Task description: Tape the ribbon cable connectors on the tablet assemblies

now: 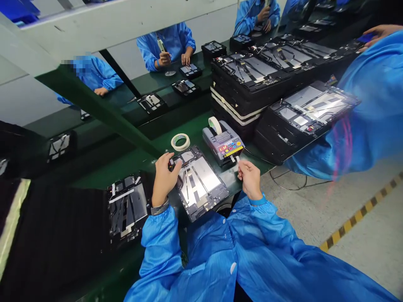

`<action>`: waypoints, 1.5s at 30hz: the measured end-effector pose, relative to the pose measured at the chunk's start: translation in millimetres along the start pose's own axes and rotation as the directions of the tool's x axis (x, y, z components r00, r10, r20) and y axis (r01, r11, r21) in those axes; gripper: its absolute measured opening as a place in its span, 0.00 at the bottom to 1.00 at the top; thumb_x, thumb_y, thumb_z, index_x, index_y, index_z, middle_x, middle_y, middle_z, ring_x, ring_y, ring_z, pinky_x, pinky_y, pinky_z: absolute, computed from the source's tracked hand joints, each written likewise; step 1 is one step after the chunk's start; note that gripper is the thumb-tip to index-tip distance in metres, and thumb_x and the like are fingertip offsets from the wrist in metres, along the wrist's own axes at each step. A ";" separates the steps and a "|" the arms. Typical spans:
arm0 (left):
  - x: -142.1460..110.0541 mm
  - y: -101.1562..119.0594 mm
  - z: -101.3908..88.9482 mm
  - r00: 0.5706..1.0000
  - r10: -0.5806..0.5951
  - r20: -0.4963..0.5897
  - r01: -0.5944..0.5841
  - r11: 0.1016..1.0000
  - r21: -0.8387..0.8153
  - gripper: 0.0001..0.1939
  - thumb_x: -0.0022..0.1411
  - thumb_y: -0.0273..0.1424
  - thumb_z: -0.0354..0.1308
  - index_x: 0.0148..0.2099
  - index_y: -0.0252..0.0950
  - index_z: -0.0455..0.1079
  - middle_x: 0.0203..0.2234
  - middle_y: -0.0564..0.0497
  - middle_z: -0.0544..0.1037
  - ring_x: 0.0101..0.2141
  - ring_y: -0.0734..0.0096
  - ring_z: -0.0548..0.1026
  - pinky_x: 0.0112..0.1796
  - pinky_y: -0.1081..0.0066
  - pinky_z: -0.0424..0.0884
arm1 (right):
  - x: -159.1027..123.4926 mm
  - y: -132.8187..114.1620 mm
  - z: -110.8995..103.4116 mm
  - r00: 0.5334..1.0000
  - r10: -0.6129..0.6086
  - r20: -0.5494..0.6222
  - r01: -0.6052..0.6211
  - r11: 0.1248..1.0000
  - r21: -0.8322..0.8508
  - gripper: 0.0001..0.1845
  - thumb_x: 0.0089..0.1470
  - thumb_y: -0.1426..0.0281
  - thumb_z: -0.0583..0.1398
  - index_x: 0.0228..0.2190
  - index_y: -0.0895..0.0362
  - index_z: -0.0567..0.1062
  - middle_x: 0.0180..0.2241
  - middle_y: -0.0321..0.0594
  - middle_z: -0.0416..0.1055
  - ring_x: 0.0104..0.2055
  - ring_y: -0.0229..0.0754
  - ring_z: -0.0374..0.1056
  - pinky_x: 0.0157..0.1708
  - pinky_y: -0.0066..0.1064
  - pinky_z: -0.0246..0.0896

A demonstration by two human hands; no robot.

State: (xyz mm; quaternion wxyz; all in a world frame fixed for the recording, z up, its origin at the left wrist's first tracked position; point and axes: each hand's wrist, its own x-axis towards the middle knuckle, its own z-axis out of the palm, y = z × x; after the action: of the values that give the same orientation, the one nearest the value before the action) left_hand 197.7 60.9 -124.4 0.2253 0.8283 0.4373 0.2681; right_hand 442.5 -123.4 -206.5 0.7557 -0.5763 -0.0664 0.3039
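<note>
Pinching a tape strip [236,161] in our right hand [250,179], our left hand [164,179] curled over a corner, hold unclear, the tablet [198,184] lay flat on the worktop [192,126], dispenser [222,140] just beside, tape roll [180,141] near

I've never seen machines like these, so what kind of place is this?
It's probably a factory where electronics are made: there's a long green workbench, a grey tape-dispensing machine with coloured buttons, and stacks of opened black-framed tablets.
</note>
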 end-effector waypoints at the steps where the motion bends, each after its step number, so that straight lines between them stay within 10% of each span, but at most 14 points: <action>1: 1.9 0.1 1.4 1.000 0.003 0.021 -0.003 1.000 0.010 0.23 0.70 0.44 0.58 0.62 0.41 0.70 0.63 0.40 0.71 0.67 0.50 0.64 0.68 0.51 0.56 | -2.1 4.1 1.3 0.999 -0.040 -0.033 0.040 0.999 0.013 0.25 0.46 0.54 0.73 0.38 0.57 0.75 0.27 0.33 0.72 0.23 0.32 0.62 0.20 0.25 0.54; 12: 40.7 33.7 33.5 0.979 0.080 0.189 -0.095 0.993 0.072 0.27 0.64 0.45 0.65 0.61 0.40 0.71 0.64 0.36 0.69 0.66 0.38 0.61 0.67 0.43 0.51 | -4.1 17.7 25.6 0.935 -0.335 -0.116 0.322 0.940 -0.115 0.29 0.53 0.55 0.68 0.46 0.50 0.59 0.34 0.33 0.74 0.29 0.36 0.69 0.35 0.32 0.69; 16: 55.8 40.4 50.4 0.968 0.073 0.239 -0.092 0.993 0.071 0.35 0.59 0.49 0.69 0.62 0.36 0.70 0.61 0.32 0.72 0.64 0.34 0.64 0.67 0.40 0.49 | -24.4 -18.2 15.6 0.893 -0.449 0.014 0.442 0.872 -0.212 0.25 0.60 0.59 0.65 0.52 0.51 0.60 0.36 0.35 0.73 0.35 0.40 0.72 0.39 0.35 0.70; 20: 61.8 34.9 50.9 0.955 0.026 0.297 -0.061 0.992 0.110 0.32 0.64 0.45 0.64 0.65 0.34 0.68 0.62 0.31 0.73 0.64 0.35 0.67 0.67 0.40 0.51 | -23.7 -81.8 36.6 0.751 -0.572 0.329 0.658 0.691 -0.300 0.26 0.64 0.63 0.63 0.59 0.51 0.61 0.41 0.40 0.74 0.42 0.45 0.73 0.47 0.42 0.71; 25: 74.1 19.3 35.1 0.898 -0.028 0.439 -0.017 0.995 0.098 0.37 0.61 0.46 0.66 0.67 0.35 0.67 0.63 0.34 0.74 0.62 0.39 0.72 0.63 0.48 0.61 | 31.5 -114.6 108.6 0.413 -0.402 0.817 0.902 0.301 -0.308 0.34 0.63 0.71 0.63 0.66 0.54 0.59 0.51 0.47 0.72 0.55 0.53 0.69 0.58 0.49 0.66; 28: 85.7 14.6 28.3 0.871 -0.055 0.488 -0.008 0.992 0.126 0.41 0.58 0.50 0.68 0.68 0.34 0.67 0.63 0.34 0.75 0.59 0.41 0.76 0.57 0.56 0.70 | 61.5 -97.3 147.5 0.289 -0.199 0.936 0.957 0.101 -0.273 0.44 0.59 0.76 0.67 0.70 0.59 0.55 0.56 0.53 0.69 0.60 0.58 0.65 0.61 0.52 0.62; 37: 107.8 33.7 1.4 0.688 -0.219 0.692 0.073 0.969 0.234 0.47 0.54 0.59 0.67 0.68 0.40 0.65 0.45 0.45 0.85 0.36 0.58 0.83 0.37 0.68 0.76 | 85.4 -74.8 163.7 0.227 0.020 0.974 0.971 0.077 -0.228 0.55 0.51 0.71 0.75 0.70 0.57 0.53 0.58 0.55 0.69 0.60 0.63 0.66 0.56 0.53 0.67; 45: 113.9 34.3 -2.6 0.606 -0.204 0.769 0.051 0.975 0.218 0.48 0.54 0.64 0.61 0.69 0.41 0.67 0.45 0.47 0.85 0.42 0.58 0.82 0.41 0.70 0.75 | 86.6 -81.3 164.9 0.205 0.082 0.975 0.979 -0.009 -0.205 0.52 0.54 0.67 0.74 0.70 0.56 0.54 0.55 0.53 0.71 0.57 0.59 0.68 0.57 0.50 0.65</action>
State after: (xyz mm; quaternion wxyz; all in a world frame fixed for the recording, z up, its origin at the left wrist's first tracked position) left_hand 270.7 139.8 -73.5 0.3393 0.8446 0.3739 -0.1780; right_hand 469.2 47.6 -100.1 0.1687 -0.5645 -0.8050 0.0698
